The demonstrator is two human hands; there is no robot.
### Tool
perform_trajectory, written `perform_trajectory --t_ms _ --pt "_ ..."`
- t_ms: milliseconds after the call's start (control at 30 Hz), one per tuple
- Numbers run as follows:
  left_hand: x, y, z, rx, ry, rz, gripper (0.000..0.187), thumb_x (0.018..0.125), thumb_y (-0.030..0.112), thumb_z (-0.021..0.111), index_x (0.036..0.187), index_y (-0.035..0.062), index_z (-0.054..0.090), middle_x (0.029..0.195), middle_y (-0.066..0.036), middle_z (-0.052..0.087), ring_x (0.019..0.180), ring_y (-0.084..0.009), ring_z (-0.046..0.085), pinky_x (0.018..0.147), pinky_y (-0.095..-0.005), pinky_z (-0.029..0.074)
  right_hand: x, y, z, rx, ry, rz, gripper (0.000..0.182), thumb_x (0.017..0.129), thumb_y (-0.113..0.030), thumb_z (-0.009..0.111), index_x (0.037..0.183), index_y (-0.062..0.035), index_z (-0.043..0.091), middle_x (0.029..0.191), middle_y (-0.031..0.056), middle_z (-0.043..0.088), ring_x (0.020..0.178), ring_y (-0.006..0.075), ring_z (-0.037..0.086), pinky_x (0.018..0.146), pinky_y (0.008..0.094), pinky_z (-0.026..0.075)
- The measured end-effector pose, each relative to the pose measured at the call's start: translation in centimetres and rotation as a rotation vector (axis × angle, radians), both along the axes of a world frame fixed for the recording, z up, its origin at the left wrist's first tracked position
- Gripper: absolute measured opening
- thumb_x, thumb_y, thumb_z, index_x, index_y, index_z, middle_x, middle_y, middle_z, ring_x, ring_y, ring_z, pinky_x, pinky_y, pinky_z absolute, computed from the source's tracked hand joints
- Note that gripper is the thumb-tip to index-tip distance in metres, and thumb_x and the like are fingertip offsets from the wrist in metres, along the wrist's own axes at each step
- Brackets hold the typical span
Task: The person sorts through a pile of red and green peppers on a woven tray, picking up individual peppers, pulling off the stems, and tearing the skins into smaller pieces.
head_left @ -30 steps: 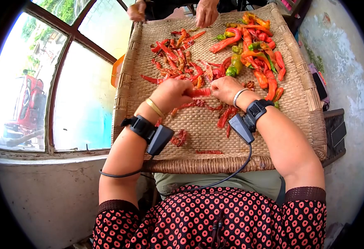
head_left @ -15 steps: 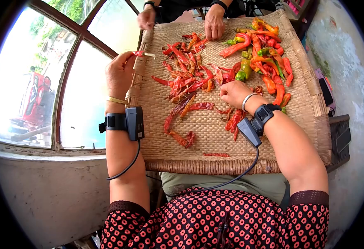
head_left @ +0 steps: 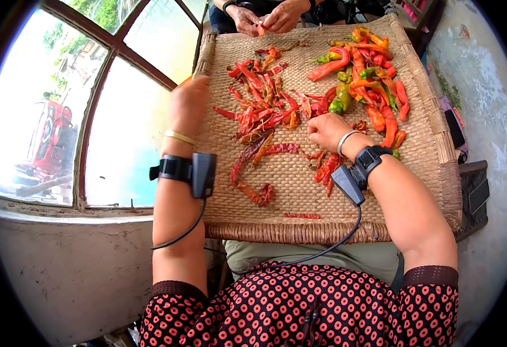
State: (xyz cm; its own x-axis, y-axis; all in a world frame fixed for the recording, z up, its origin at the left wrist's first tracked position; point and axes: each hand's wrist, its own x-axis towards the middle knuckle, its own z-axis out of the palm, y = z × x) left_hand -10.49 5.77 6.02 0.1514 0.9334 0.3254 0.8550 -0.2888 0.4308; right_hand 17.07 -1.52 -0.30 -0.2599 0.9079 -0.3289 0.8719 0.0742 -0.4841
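My left hand (head_left: pixel 190 107), smeared by motion, is over the left rim of the woven tray (head_left: pixel 311 199). An orange streak shows by its fingertips, too blurred to name. My right hand (head_left: pixel 328 130) is closed, knuckles up, low over the middle of the tray; whatever its fingers hold is hidden. Just beyond it lies a green and yellow chili pepper (head_left: pixel 340 99). Wrinkled dried red chilies (head_left: pixel 262 113) spread over the tray's left half between my hands. Glossy fresh red and orange peppers (head_left: pixel 375 87) are heaped at the upper right.
Across the tray, another person's hands (head_left: pixel 268 18) pinch a small red piece at the far rim. A window (head_left: pixel 117 49) and wall stand close on the left. A thin red chili (head_left: pixel 302 216) lies near the front rim. Cables (head_left: pixel 323 248) run from my wrist devices.
My left hand, which held a red chili with a pale stem, has swung right and is blurred. The other person's hands have come together. My right hand has hardly moved.
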Motion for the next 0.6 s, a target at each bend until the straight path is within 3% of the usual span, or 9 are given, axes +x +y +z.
perform_trajectory --t_ms 33,133,200,233,300,333,400,533,600 --pt "1.0 -0.7 -0.9 -0.205 -0.087 -0.138 0.019 0.073 0.015 0.057 0.091 0.0094 0.062 0.077 -0.012 0.061 0.071 -0.0248 0.059 0.066 -0.0332 0.047 0.0 0.0 0.1 -0.002 -0.001 0.0 0.016 0.073 -0.015 0.054 0.085 -0.0088 0.062 0.089 0.011 0.061 0.087 0.0262 0.057 0.077 0.0353 0.044" --pt "4.2 -2.8 -1.5 -0.424 0.353 -0.538 0.019 0.07 0.017 0.061 0.085 0.0056 0.063 0.073 -0.011 0.062 0.06 -0.0204 0.058 0.058 -0.0316 0.046 -0.1 -0.1 0.4 -0.013 -0.001 -0.001 0.016 0.073 -0.016 0.055 0.086 -0.0089 0.062 0.091 0.0101 0.061 0.089 0.0257 0.056 0.078 0.0353 0.044" --pt "4.3 -3.5 -2.4 -0.644 0.409 -0.696 0.017 0.068 0.019 0.061 0.077 0.0044 0.064 0.064 -0.011 0.061 0.057 -0.0198 0.058 0.057 -0.0324 0.046 0.1 -0.1 0.4 0.029 0.06 0.037 0.016 0.073 -0.016 0.054 0.085 -0.0079 0.062 0.081 0.0116 0.062 0.078 0.0257 0.059 0.072 0.0342 0.046" --pt "4.3 -3.4 -2.5 -0.645 0.402 -0.7 0.017 0.068 0.019 0.061 0.077 0.0044 0.064 0.064 -0.011 0.061 0.057 -0.0198 0.058 0.057 -0.0324 0.046 0.3 -0.1 0.8 0.025 0.053 0.035 0.016 0.073 -0.016 0.054 0.085 -0.0079 0.062 0.081 0.0116 0.062 0.078 0.0257 0.059 0.072 0.0342 0.046" --pt "4.4 -3.3 -2.4 -0.881 0.735 -0.617 0.021 0.066 0.024 0.063 0.067 0.0026 0.064 0.056 -0.009 0.059 0.054 -0.0186 0.058 0.055 -0.0314 0.046 1.0 -0.1 2.5 -0.278 0.284 0.002 0.015 0.075 -0.018 0.056 0.077 -0.0031 0.06 0.073 0.0079 0.06 0.059 0.0228 0.058 0.06 0.0328 0.047" --pt "4.4 -3.4 -2.3 -0.878 0.729 -0.621 0.021 0.066 0.024 0.063 0.067 0.0026 0.064 0.056 -0.009 0.059 0.054 -0.0186 0.058 0.055 -0.0314 0.046 1.3 -0.1 3.7 -0.411 0.166 -0.023 0.021 0.076 -0.021 0.056 0.072 -0.0014 0.059 0.067 0.0072 0.059 0.053 0.0208 0.056 0.054 0.0291 0.047" --pt "4.3 -3.8 -2.0 -1.117 0.728 -0.481 0.028 0.068 0.029 0.063 0.075 0.0022 0.065 0.066 -0.008 0.063 0.058 -0.0206 0.06 0.058 -0.0327 0.048 1.5 -0.2 5.9 -0.433 -0.308 0.215 0.027 0.078 -0.026 0.055 0.068 -0.001 0.06 0.063 0.0081 0.058 0.054 0.0197 0.056 0.052 0.0292 0.046" --pt "5.4 -4.7 -3.5 -1.236 0.774 -0.581 0.03 0.066 0.031 0.065 0.074 0.0026 0.065 0.071 -0.006 0.064 0.063 -0.0179 0.061 0.057 -0.0292 0.049 0.9 -1.4 7.3 -0.548 -0.488 0.159 0.033 0.079 -0.031 0.053 0.066 -0.0008 0.06 0.06 0.0098 0.057 0.053 0.0201 0.054 0.053 0.0336 0.044" --pt "5.7 -5.0 -4.7 -1.204 0.767 -0.642 0.035 0.066 0.036 0.064 0.071 0.0015 0.065 0.065 -0.008 0.063 0.06 -0.0168 0.06 0.057 -0.0281 0.047 0.5 -1.8 6.1 -0.585 -0.565 0.258 0.037 0.079 -0.035 0.053 0.066 -0.001 0.06 0.062 0.0103 0.058 0.054 0.0213 0.054 0.054 0.0366 0.043"
